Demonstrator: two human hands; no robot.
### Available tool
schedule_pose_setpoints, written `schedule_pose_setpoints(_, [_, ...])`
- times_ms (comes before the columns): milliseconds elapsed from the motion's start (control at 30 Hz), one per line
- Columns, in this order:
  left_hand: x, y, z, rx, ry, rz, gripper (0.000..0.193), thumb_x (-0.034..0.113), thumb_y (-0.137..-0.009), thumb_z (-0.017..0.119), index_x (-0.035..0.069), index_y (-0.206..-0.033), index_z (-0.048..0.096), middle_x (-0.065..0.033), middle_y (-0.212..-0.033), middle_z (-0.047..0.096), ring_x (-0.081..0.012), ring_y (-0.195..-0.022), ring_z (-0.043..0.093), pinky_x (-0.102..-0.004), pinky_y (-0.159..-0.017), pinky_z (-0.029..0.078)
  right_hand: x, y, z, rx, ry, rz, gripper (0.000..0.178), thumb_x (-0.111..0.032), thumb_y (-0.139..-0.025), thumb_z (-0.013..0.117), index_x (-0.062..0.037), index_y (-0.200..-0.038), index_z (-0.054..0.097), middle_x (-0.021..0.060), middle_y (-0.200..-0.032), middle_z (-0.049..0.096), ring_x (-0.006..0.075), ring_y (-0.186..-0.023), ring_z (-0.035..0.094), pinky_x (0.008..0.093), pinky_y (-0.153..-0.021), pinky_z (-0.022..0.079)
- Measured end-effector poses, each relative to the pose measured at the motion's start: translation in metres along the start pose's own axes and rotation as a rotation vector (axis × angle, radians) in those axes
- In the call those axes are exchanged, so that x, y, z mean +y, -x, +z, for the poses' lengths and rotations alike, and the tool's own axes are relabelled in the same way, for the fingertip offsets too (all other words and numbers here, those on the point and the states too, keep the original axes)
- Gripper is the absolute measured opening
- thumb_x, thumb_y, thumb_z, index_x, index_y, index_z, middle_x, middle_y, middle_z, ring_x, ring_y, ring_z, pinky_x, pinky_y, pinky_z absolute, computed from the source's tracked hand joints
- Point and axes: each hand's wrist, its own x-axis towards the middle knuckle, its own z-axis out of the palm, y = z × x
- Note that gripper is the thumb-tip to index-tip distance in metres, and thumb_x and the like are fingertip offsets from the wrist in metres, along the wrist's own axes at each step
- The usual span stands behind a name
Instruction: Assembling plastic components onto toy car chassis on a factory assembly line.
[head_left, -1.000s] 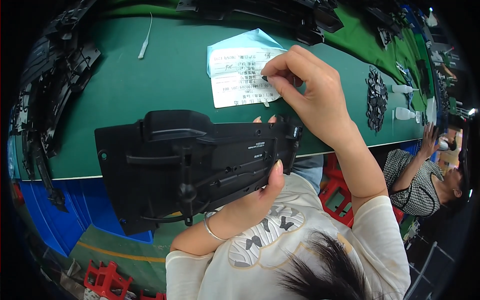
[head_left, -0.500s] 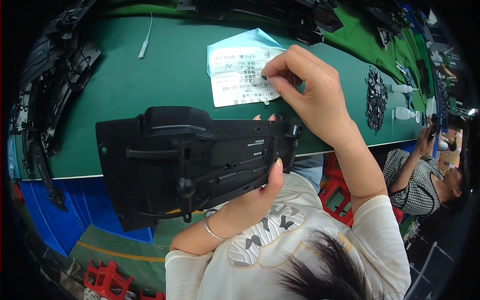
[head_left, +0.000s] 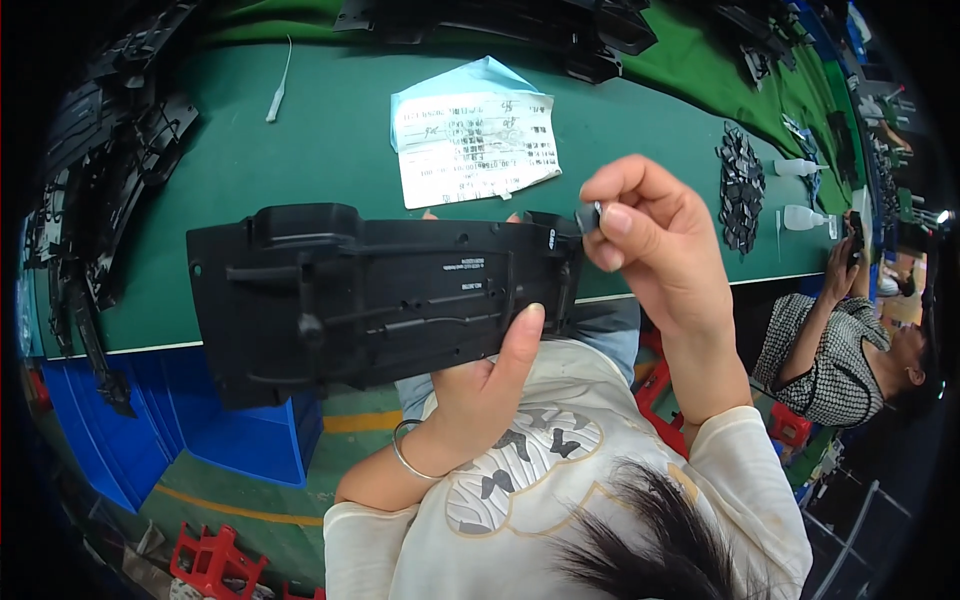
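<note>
- The left hand (head_left: pixel 478 392) holds a long black moulded panel (head_left: pixel 350 270), its grip narrow on the near edge: the thumb presses on the facing side while fingertips peep over the far edge, so the part is probably pinched for steadiness.
- The panel is raised over the near edge of the green counter (head_left: pixel 320 150), ribbed face toward the wearer, presumably to keep that face in sight and its right end within reach of the other hand.
- The right hand (head_left: pixel 665 245) has its grip almost closed, thumb and fingers pinching a small dark piece (head_left: pixel 588 217) just beside the panel's right end; whether the two touch, I cannot tell. A fingertip hold seems to suit something so little.
- A heap of small black pieces (head_left: pixel 742 190) lies on the counter's right side, near two white bottles, perhaps for easy reach by the right hand.
- More black parts (head_left: pixel 150 150) crowd the left side, apart from the middle working space.
- As for writing, the panel bears small pale lettering and a white mark toward its right end.
- A white sheet (head_left: pixel 470 140) with printed and handwritten lines lies over blue paper (head_left: pixel 487 75), seemingly upside down to the wearer.
</note>
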Motion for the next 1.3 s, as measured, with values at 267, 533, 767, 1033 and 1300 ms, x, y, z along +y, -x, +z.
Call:
schedule_pose_setpoints(267, [0.008, 0.001, 0.004, 0.011, 0.288, -0.114, 0.043, 0.017, -0.078, 0.029, -0.008, -0.112, 0.035, -0.0157, -0.111, 0.041, -0.0217, -0.101, 0.042, -0.0307, -0.087, 0.032, 0.016, 0.012, -0.011, -0.006, -0.214, 0.123, 0.017, -0.013, -0.077, 0.053, 0.0009, -0.085, 0.05, 0.0015, -0.064, 0.046, 0.0046, -0.051, 0.038, 0.0165, -0.044, 0.029])
schedule_pose_setpoints(533, [0.002, 0.005, -0.001, -0.054, 0.131, -0.108, 0.047, 0.019, -0.079, 0.036, -0.002, -0.119, 0.024, -0.0144, -0.116, 0.037, -0.0216, -0.108, 0.036, -0.0331, -0.092, 0.027, 0.014, 0.02, -0.011, 0.02, -0.148, 0.064, 0.014, -0.008, -0.075, 0.054, 0.0003, -0.087, 0.052, 0.001, -0.065, 0.05, 0.0059, -0.057, 0.046, 0.017, -0.052, 0.038])
schedule_pose_setpoints(767, [0.007, 0.012, 0.005, 0.089, 0.234, -0.201, 0.05, 0.015, -0.08, 0.039, 0.006, -0.124, 0.017, -0.0107, -0.119, 0.031, -0.0208, -0.109, 0.034, -0.0363, -0.092, 0.027, 0.025, 0.054, 0.006, -0.005, 0.445, -0.232, 0.017, 0.005, -0.065, 0.06, 0.0016, -0.08, 0.054, 0.0079, -0.076, 0.052, 0.0122, -0.068, 0.053, 0.0191, -0.058, 0.045])
schedule_pose_setpoints(1033, [0.016, 0.013, 0.012, 0.067, 0.342, -0.247, 0.044, 0.025, -0.082, 0.035, 0.004, -0.12, 0.025, -0.0102, -0.116, 0.036, -0.0219, -0.106, 0.038, -0.0374, -0.091, 0.029, 0.041, 0.047, 0.009, 0.092, 0.626, -0.387, 0.017, 0.005, -0.063, 0.061, 0.0015, -0.078, 0.055, 0.0086, -0.072, 0.053, 0.0126, -0.061, 0.053, 0.02, -0.05, 0.044])
schedule_pose_setpoints(1300, [0.009, 0.015, 0.004, -0.03, 0.279, -0.227, 0.043, 0.024, -0.082, 0.035, 0.003, -0.119, 0.025, -0.0108, -0.116, 0.035, -0.0218, -0.106, 0.037, -0.0365, -0.091, 0.029, 0.035, 0.047, 0.009, 0.065, 0.726, -0.429, 0.022, 0.012, -0.061, 0.059, 0.002, -0.079, 0.052, 0.0113, -0.077, 0.053, 0.0151, -0.066, 0.051, 0.0221, -0.056, 0.043])
